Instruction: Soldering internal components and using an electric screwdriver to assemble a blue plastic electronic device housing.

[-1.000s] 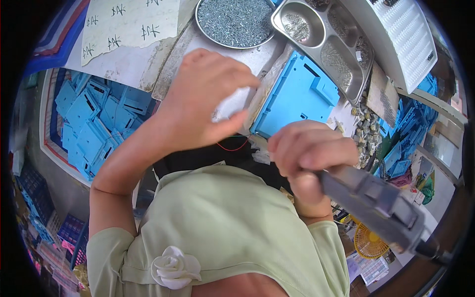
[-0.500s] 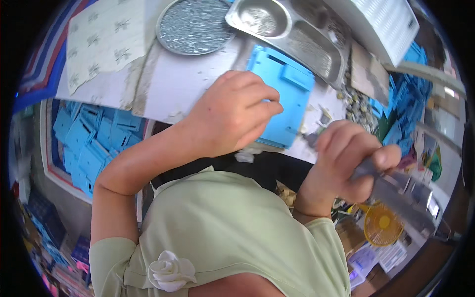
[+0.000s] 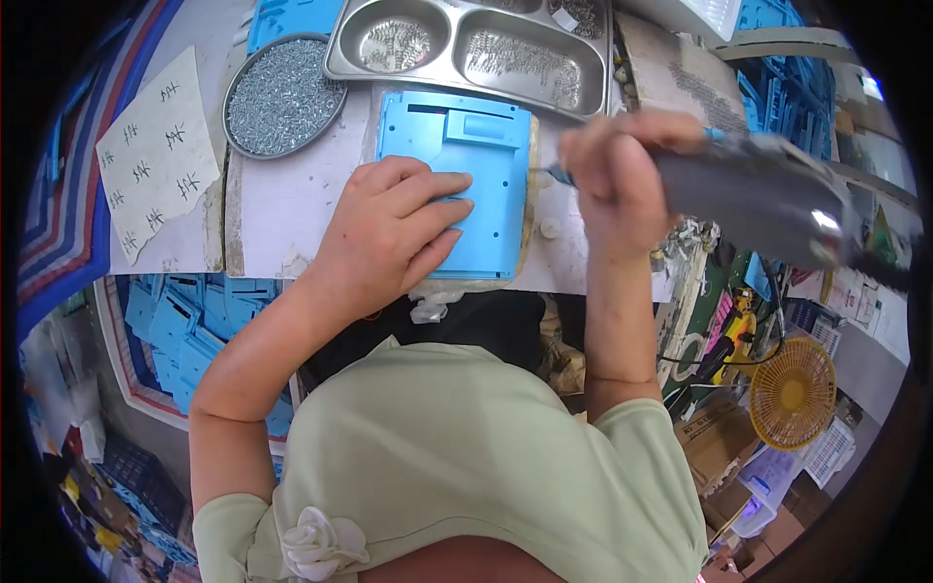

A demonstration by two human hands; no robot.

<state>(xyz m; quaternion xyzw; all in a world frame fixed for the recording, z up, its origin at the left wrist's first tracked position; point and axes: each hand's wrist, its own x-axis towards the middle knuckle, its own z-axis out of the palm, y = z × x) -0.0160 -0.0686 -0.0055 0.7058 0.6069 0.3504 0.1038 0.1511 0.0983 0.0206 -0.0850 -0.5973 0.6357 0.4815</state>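
A light-blue plastic panel (image 3: 476,233) with small holes and a raised block lies on the white worktable, over a clear plastic wrapping. My left hand (image 3: 389,228) rests on its left part, fingers spread across the surface, gripping nothing. My right hand (image 3: 627,185) is closed around a dark grey electric screwdriver (image 3: 748,199), blurred by motion. The tool is held nearly level, its tip pointing left, just off the panel's right edge. Whether the tip carries a screw is too blurred to make out.
Beyond the panel stands a steel compartment tray (image 3: 449,76) with small metal parts. Left of it, a round dish holds many screws (image 3: 287,97). A marked paper sheet (image 3: 155,165) lies farther left. Blue panels (image 3: 190,340) fill a bin below. A yellow fan (image 3: 792,394) stands lower right.
My right hand has brought the screwdriver up and inward, its tip closer to the panel. The panel sits straighter in view, and my left hand now lies farther over it.
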